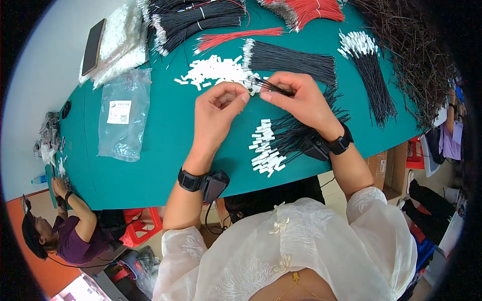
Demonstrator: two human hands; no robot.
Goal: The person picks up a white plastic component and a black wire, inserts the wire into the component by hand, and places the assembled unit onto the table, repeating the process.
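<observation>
My left hand (219,108) is closed in a pinch, thumb against forefinger, on a small white connector housing (254,91) mostly covered by the fingertips. Facing it, my right hand (303,100) grips several thin black wires (268,85) whose ends point toward the left fingertips. Just beyond both hands lies a loose heap of white connector housings (213,68). Below my right hand, black wires with white housings on their ends (268,148) rest near the table's front edge. Behind the hands is a bundle of black wires with bare metal ends (293,57).
The green table (175,175) also bears a fanned wire bundle (371,75), dark tangled wires (411,50), red wires (316,12) and black bundles (201,22). A plastic bag (124,115) and a phone (94,47) lie left. Another person (75,226) sits at the left edge.
</observation>
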